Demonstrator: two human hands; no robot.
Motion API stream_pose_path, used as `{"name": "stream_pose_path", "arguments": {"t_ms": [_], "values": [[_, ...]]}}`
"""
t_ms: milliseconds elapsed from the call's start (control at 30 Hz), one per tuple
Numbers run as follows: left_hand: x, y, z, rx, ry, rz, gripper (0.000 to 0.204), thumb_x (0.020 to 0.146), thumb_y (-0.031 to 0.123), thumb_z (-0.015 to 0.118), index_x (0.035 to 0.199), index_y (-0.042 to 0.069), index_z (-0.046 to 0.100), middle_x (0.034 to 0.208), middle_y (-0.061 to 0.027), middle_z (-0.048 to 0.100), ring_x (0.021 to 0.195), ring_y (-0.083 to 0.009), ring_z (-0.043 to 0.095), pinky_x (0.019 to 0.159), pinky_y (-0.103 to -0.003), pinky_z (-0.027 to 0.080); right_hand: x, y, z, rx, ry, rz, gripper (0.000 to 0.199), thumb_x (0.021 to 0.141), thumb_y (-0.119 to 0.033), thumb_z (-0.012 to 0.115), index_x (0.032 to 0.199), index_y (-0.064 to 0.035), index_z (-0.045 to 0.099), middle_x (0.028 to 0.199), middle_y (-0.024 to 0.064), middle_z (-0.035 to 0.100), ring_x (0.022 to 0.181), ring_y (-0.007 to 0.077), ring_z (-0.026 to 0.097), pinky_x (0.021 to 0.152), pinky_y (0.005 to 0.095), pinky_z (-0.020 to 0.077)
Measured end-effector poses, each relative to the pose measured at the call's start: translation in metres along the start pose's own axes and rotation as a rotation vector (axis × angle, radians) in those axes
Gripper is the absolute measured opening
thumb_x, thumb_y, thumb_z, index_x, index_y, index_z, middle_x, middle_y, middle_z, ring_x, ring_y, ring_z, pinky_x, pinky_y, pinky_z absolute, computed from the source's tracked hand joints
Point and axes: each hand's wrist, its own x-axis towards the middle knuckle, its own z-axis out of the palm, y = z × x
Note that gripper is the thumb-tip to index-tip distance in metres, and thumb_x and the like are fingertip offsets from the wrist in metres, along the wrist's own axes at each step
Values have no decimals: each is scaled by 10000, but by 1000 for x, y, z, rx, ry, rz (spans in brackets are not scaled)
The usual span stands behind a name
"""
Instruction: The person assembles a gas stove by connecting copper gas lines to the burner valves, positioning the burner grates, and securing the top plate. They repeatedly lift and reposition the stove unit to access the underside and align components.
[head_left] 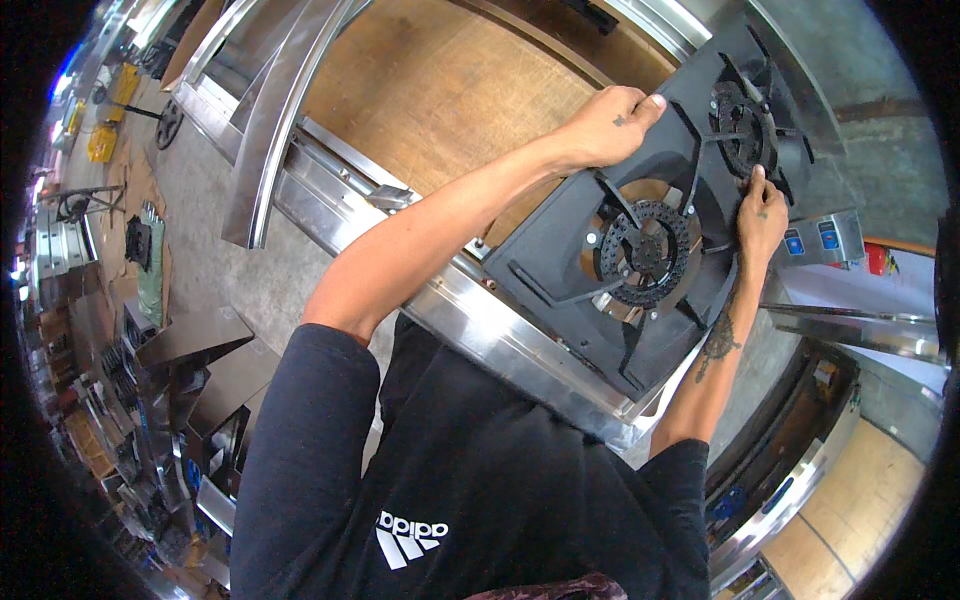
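Black two-burner stove top [640, 250] lies tilted on the steel frame [500, 330]; our left hand [612, 125] closes over its far edge, our right hand [760, 215] grips beside the farther burner ring [742, 125]

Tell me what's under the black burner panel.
Under the black burner panel, a stainless steel frame supports its lower edge, and brown wooden board shows beyond. Brown shows through gaps around the ring burner. The rest beneath is covered.
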Motion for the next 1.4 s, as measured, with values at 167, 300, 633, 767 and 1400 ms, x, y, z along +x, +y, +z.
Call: {"name": "stream_pose_path", "arguments": {"t_ms": [167,300,633,767,1400], "values": [[-5,-10,-1,-49,-9,-84,523,1104,411,465,1050,-46,714,838,-64,675,801,-141,605,737,-338,496,5,-2,2,-42,-145,4,553,1032,-510,536,1014,-15,781,1006,282,718,979,460,677,882,495,504],[-9,-11,3,-191,64,-117,529,1093,349,476,818,-71,646,725,-130,612,726,-186,561,693,-430,467,7,-4,4,-46,-202,-2,575,1029,-528,520,1084,-13,770,1031,304,715,1029,477,680,904,492,513],[3,-6,4,-95,46,-26,520,1101,379,474,980,-73,701,787,-83,663,733,-137,592,673,-360,492,12,-5,-5,-44,-185,-14,575,1042,-515,515,1046,3,766,927,278,725,923,455,696,845,473,518],[3,5,10,-10,94,-20,526,1096,365,478,869,-68,672,712,-83,617,666,-149,550,628,-392,468,13,-2,-11,-25,-206,6,572,1035,-519,552,1053,11,768,873,265,718,849,391,703,828,417,516],[-27,-1,3,-130,-13,-296,531,1101,386,452,888,-71,618,725,-159,584,725,-221,563,720,-455,472,-5,-4,-17,-95,-277,80,557,1045,-489,570,1059,33,760,908,223,739,869,305,705,828,370,515]]}}
